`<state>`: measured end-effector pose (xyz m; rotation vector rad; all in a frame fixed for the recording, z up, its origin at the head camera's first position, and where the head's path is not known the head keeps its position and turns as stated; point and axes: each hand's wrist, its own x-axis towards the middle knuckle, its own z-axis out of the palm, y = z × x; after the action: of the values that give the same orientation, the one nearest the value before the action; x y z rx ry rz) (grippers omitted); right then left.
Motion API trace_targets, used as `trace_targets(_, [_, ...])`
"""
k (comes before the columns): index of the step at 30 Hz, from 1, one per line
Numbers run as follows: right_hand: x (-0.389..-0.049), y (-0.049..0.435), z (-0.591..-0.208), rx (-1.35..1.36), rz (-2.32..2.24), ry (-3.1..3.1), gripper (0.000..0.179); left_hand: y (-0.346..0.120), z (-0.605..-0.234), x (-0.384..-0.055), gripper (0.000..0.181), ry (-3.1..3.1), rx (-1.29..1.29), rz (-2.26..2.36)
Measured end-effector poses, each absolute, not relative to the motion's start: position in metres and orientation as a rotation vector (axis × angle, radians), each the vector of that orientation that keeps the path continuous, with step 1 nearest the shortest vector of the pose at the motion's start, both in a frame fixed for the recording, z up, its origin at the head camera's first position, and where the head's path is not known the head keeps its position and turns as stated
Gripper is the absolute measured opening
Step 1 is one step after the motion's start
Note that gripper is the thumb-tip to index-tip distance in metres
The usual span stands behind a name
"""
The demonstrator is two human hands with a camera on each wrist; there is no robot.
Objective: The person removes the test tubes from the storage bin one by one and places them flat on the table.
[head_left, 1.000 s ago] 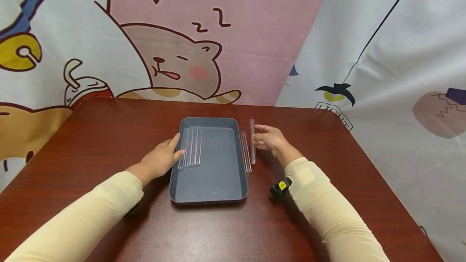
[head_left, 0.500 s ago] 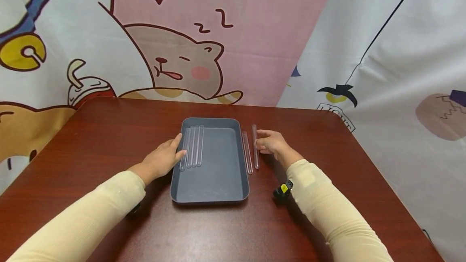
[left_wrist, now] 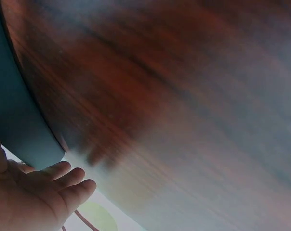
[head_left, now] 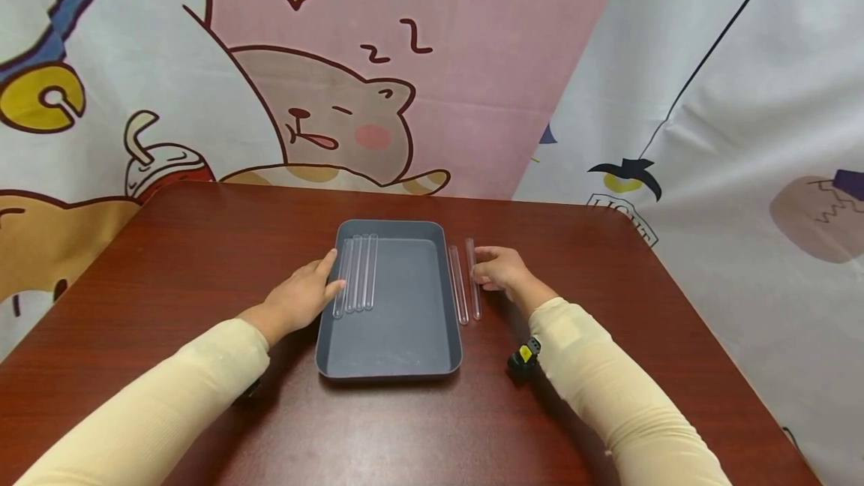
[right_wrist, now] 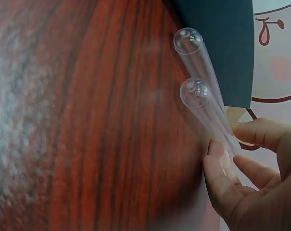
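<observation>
My right hand (head_left: 501, 270) pinches a clear test tube (head_left: 476, 298) between thumb and fingers, to the right of the grey tray (head_left: 388, 355). In the right wrist view, the rounded end of the held test tube (right_wrist: 198, 94) points away from the hand (right_wrist: 256, 187). Another test tube (head_left: 458, 285) lies alongside, close to the tray's right wall. Inside the tray, several clear test tubes (head_left: 359, 276) lie side by side at the left. My left hand (head_left: 300, 298) rests against the tray's left rim, thumb over the edge; its fingers (left_wrist: 71, 180) look nearly straight in the left wrist view.
The tray stands on a dark red-brown wooden table (head_left: 398, 433). Behind it hangs a cloth (head_left: 486, 66) printed with cartoon animals. A black device with a yellow mark (head_left: 523, 357) sits beneath the right wrist.
My right hand has lowered the held test tube and brought it slightly nearer to me, beside the other test tube. The left hand has stayed at the tray.
</observation>
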<state>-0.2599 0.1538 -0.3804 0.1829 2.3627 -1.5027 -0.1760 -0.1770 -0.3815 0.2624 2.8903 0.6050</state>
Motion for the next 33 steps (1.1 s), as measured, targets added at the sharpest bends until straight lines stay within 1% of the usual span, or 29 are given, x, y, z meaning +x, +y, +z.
trace_targets(13, [-0.2576,0.1508,-0.3808,0.160,-1.393,2.444,0.056,-0.1772,-0.3827,-0.1750,0.068,2.882,0.271,0.633])
trace_targets(22, [-0.2586,0.1457,-0.3776,0.146,-1.302,2.515,0.054,-0.1785,-0.3829,-0.1751,0.067,2.896,0.310,0.622])
trace_targets(33, [-0.2572,0.1452,-0.3750,0.164,-1.277,2.517,0.052,-0.1776,-0.3829,-0.1755,0.067,2.894,0.277,0.622])
